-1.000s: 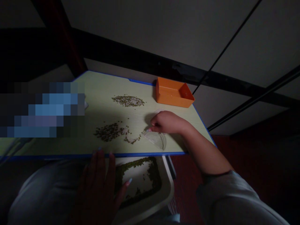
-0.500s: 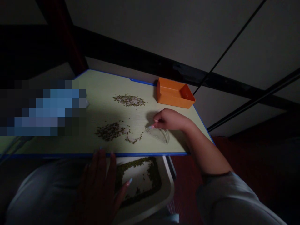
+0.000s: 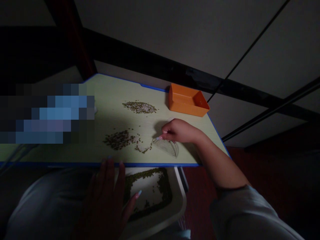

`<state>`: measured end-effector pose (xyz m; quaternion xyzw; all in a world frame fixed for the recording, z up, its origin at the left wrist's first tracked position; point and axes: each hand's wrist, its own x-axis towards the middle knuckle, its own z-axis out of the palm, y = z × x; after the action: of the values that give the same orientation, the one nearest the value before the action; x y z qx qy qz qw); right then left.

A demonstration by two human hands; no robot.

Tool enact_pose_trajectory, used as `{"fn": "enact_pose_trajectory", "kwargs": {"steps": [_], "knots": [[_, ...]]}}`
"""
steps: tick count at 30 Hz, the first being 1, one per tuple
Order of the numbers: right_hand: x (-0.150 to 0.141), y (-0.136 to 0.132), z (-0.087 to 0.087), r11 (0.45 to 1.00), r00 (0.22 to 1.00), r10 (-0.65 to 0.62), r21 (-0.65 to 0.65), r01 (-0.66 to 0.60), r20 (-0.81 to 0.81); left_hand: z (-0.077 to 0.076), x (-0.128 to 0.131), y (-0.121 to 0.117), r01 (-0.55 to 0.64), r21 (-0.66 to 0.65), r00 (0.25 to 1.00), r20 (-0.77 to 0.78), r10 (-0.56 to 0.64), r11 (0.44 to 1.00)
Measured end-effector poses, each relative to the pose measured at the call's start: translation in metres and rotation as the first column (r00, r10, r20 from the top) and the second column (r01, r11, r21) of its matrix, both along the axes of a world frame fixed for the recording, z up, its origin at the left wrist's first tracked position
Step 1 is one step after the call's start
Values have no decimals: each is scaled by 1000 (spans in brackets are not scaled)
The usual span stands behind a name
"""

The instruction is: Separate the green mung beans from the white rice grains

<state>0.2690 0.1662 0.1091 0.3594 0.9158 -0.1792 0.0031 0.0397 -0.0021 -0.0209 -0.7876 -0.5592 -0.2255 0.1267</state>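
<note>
My right hand [image 3: 176,130] is closed on a clear protractor [image 3: 167,147], pinching it near its straight edge over the right part of the table [image 3: 105,90]. Just left of the protractor lies a thin curve of small beans, joined to a dark pile of beans [image 3: 120,139]. A second, greener pile [image 3: 140,107] is spread farther back. My left hand [image 3: 106,193], in shadow, rests with fingers stretched out at the table's front edge. Under its thumb side is a white tub [image 3: 180,200] with green beans gathered around the sides of its floor.
An orange open box [image 3: 188,105] stands at the table's back right corner. On the left, a blurred-out patch [image 3: 57,115] covers part of the table. Pale panels [image 3: 187,36] rise behind, and a reddish floor [image 3: 200,196] shows at the right.
The protractor, in my right hand, shifted slightly away from me and to the right, then came back toward me. My left hand stays in place, and the bean piles look the same.
</note>
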Motion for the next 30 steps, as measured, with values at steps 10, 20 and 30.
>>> {"fn": "enact_pose_trajectory", "kwargs": {"steps": [10,20,30], "knots": [[2,2,2,996,995,-46,83,38,93,1,1,0,4,-7,1000,-8,-4,1000],[11,14,1,935,936,-278,283,213,215,-1,-1,0,10,-2,1000,4,-10,1000],[24,25,4,845,843,-475,399,356,254,0,-1,0,9,-5,1000,22,-9,1000]]}}
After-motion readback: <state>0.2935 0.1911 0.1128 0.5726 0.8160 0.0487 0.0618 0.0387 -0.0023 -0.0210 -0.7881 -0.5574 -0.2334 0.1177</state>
